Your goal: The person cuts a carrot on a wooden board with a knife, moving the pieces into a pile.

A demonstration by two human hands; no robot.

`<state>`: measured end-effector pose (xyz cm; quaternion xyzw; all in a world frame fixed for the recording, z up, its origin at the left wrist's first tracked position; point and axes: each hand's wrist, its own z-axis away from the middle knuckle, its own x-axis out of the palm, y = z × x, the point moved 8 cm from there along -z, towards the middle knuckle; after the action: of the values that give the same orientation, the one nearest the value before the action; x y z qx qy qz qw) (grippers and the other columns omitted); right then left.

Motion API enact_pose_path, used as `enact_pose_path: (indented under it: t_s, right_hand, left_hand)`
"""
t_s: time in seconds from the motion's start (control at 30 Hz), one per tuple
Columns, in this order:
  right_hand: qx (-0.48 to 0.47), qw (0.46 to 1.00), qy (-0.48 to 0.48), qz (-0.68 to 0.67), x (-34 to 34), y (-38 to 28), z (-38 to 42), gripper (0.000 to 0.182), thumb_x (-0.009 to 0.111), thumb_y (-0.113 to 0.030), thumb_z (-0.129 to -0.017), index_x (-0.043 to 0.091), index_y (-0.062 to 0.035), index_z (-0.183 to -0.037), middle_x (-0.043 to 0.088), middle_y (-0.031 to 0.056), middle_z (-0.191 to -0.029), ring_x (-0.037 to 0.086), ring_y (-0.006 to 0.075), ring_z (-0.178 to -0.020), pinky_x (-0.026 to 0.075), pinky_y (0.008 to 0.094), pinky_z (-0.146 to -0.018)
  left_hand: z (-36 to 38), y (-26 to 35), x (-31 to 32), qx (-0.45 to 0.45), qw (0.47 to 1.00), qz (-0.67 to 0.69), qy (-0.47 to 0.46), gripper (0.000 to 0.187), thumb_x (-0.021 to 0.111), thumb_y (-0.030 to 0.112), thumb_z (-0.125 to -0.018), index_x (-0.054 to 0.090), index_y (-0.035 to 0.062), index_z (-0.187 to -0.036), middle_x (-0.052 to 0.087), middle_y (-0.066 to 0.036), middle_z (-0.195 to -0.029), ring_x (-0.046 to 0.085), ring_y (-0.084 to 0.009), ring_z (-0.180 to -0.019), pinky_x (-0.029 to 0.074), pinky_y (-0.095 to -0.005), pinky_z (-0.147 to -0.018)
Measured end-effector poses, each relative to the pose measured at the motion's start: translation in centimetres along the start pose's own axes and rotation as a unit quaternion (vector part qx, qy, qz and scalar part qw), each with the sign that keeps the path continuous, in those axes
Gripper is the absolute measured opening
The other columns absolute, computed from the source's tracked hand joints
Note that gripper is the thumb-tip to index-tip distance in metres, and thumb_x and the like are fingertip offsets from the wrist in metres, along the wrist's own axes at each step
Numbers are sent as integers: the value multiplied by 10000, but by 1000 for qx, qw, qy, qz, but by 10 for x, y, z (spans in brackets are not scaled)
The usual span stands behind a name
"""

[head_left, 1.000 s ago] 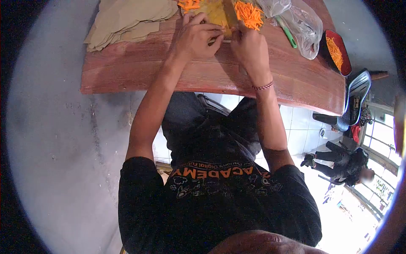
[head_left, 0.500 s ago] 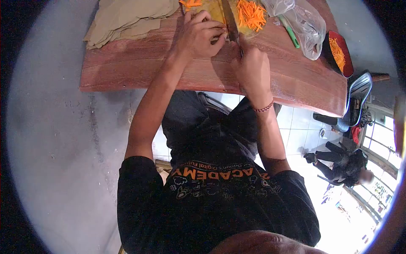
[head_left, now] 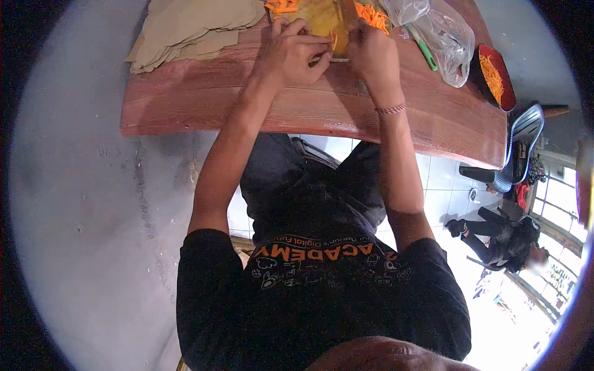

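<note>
Reddish wooden table (head_left: 315,111) above pale floor tiles (head_left: 438,176), left hand (head_left: 294,55) pinched on carrot sliver (head_left: 334,41), right hand (head_left: 376,59) tight round knife (head_left: 349,11).

Black T-shirt (head_left: 325,309): orange "ACADEMY" (head_left: 314,251), smaller "Digital", both inverted.

This was an indoor room where food was prepared; whether it belonged to a home or to a small eatery could not be told. The wooden table (head_left: 322,111) carried a yellowish board (head_left: 315,21), orange vegetable shreds (head_left: 373,17) and a clear plastic bag (head_left: 455,52). Below the table there was a floor of pale tiles (head_left: 439,191). Left of the table was a grey, stained wall (head_left: 80,185); beyond its right end were another person (head_left: 495,235) and bright, barred windows (head_left: 560,195).
</note>
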<state>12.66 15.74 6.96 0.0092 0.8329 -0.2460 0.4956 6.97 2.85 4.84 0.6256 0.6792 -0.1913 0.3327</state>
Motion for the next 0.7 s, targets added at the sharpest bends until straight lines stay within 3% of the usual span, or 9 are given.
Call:
enact_pose_path:
  t_s: [0.1, 0.2, 0.27, 0.33, 0.4, 0.47, 0.53, 0.7]
  right_hand:
    - [30, 999, 7, -39, -11, 1, 15, 236, 626, -195, -876, 676, 18, -788, 635, 290, -708, 662, 456, -698, 549, 506, -611]
    - [54, 996, -14, -71, -21, -18, 38, 245, 625, -200, -884, 674, 20, -789, 629, 297, -705, 654, 470, -700, 546, 514, -620]
    - [59, 994, -32, -85, -18, -25, 48, 242, 630, -204, -882, 672, 19, -797, 629, 299, -706, 653, 473, -701, 547, 517, -625]
    - [69, 993, -82, -52, -4, -23, 57, 275, 557, -251, -951, 655, 1, -1007, 626, 302, -769, 630, 484, -793, 501, 549, -662]
    - [64, 994, -72, -45, -5, -16, 55, 266, 556, -242, -948, 654, -2, -1007, 627, 302, -767, 633, 482, -789, 506, 548, -663]
    - [60, 996, -63, -37, -5, -2, 48, 257, 555, -234, -945, 652, -4, -1008, 628, 302, -765, 636, 480, -786, 511, 546, -663]
    - [41, 999, -15, 5, -11, 12, 33, 239, 663, -185, -829, 628, 35, -914, 644, 288, -720, 668, 451, -703, 549, 520, -621]
    - [72, 997, -10, -14, -19, 19, 25, 239, 662, -164, -814, 606, 27, -946, 646, 281, -726, 665, 456, -731, 542, 529, -623]
  left_hand:
    - [1, -7, 5, -30, 999, 19, -13, 184, 704, 256, -805, 789, 112, -881, 752, 33, -912, 613, -205, -891, 390, -403, -929]
    - [0, -19, -8, -44, 997, 39, 56, 166, 697, 255, -817, 793, 136, -881, 752, 34, -896, 608, -213, -913, 393, -408, -908]
    - [4, -30, -16, -71, 992, -14, 101, 187, 713, 283, -846, 789, 158, -963, 748, 49, -1007, 611, -207, -957, 418, -394, -933]
    - [4, -37, -20, -100, 988, -43, 105, 193, 712, 275, -843, 786, 148, -968, 745, 41, -1017, 612, -216, -961, 429, -392, -922]
    - [4, -45, -23, -125, 983, -71, 111, 199, 710, 267, -840, 784, 139, -973, 742, 32, -1027, 612, -224, -965, 441, -390, -911]
    - [8, -64, -16, -197, 969, -140, 43, 225, 700, 259, -835, 776, 142, -1012, 732, 8, -1056, 615, -252, -986, 470, -410, -877]
    - [2, -77, -14, -204, 964, -168, 14, 239, 696, 255, -833, 770, 149, -1034, 726, -1, -1070, 615, -267, -990, 478, -429, -867]
    - [-15, -85, -8, -199, 948, -237, -75, 270, 688, 257, -836, 756, 157, -1077, 714, -26, -1092, 617, -300, -1002, 487, -476, -858]
